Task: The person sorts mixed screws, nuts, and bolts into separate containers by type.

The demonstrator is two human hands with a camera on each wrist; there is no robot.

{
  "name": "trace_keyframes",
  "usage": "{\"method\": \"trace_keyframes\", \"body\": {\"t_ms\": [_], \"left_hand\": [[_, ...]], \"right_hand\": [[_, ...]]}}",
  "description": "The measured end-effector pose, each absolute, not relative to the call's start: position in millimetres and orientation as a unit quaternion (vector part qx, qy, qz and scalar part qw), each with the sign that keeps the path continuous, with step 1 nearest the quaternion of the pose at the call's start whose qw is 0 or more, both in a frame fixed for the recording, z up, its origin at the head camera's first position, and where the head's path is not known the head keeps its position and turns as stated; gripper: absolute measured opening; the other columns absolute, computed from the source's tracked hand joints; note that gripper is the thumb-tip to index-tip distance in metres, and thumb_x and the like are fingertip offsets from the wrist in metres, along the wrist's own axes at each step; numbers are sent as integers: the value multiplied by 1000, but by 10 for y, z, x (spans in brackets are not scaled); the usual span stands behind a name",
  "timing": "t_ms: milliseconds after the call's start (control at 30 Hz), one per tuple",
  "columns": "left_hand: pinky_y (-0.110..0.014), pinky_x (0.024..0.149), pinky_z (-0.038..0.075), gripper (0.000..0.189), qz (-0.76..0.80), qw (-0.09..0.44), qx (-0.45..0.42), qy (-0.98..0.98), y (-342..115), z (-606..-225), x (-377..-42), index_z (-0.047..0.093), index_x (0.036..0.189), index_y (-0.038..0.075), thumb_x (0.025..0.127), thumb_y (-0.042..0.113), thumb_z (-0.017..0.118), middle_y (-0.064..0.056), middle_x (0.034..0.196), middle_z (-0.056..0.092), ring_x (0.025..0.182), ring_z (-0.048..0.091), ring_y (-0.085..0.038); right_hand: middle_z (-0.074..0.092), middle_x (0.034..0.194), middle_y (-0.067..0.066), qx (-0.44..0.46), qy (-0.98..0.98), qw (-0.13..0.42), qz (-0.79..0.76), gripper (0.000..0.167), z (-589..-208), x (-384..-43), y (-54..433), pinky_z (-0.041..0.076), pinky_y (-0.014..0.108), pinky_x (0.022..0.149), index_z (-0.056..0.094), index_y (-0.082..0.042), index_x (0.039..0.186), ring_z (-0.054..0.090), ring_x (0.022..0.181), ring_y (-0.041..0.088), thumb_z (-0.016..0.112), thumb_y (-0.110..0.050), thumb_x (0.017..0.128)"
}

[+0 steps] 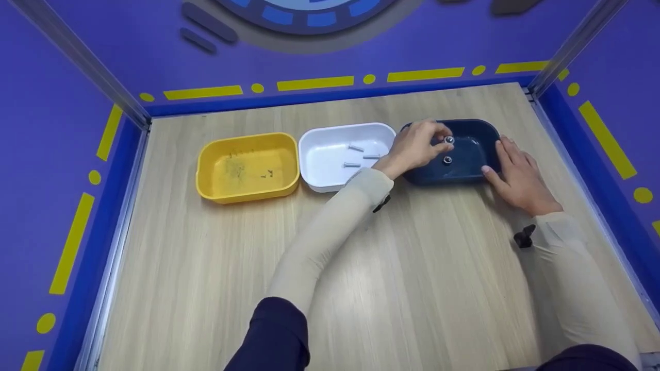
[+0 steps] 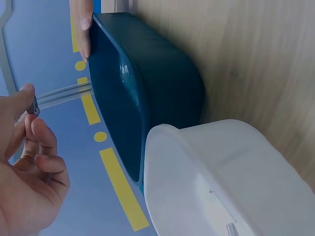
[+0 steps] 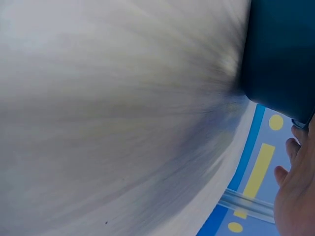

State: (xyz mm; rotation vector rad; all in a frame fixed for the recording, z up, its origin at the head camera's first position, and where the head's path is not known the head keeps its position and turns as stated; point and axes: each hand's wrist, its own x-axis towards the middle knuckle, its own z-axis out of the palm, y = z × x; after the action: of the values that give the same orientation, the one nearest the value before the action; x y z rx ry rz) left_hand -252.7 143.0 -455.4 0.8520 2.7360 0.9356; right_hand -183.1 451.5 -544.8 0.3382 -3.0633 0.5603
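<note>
My left hand (image 1: 416,147) reaches over the dark blue tray (image 1: 477,178) and pinches a small metal nut (image 1: 449,139) between thumb and fingertips. In the left wrist view the same nut (image 2: 33,106) is partly hidden by the fingers. Another nut (image 1: 447,160) lies on the tray floor just below that hand. At the tray's right end, my right hand (image 1: 523,178) rests on the rim with its fingers extended. The right wrist view catches only part of the right hand (image 3: 298,182), beside the tray's wall (image 3: 280,54).
Left of the dark tray stands a white tray (image 1: 322,180) with several bolts (image 1: 352,165) in it. Beside it sits a yellow tray (image 1: 247,198) with dark marks on its floor. All three stand on a wooden tabletop (image 1: 392,288), with blue-purple panels (image 1: 319,67) around it.
</note>
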Motion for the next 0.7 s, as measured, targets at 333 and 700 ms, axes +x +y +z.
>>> {"method": "trace_keyframes", "body": {"t_ms": [333, 700], "left_hand": [[-20, 90, 51, 32, 320, 62, 249, 912, 1489, -4589, -2660, 76, 130, 30, 102, 44, 73, 12, 117, 69, 107, 63, -2], [-19, 90, 51, 34, 318, 53, 240, 916, 1507, -4618, -2686, 75, 133, 31, 103, 45, 71, 13, 118, 68, 107, 62, -1]], "right_hand": [[2, 181, 15, 109, -978, 2, 179, 85, -5468, -1830, 4512, 4, 67, 133, 8, -5, 172, 6, 167, 42, 41, -54, 112], [3, 181, 16, 110, -976, 7, 187, 84, -5470, -1828, 4520, 7, 68, 132, 10, -3, 171, 7, 166, 43, 43, -53, 112]]}}
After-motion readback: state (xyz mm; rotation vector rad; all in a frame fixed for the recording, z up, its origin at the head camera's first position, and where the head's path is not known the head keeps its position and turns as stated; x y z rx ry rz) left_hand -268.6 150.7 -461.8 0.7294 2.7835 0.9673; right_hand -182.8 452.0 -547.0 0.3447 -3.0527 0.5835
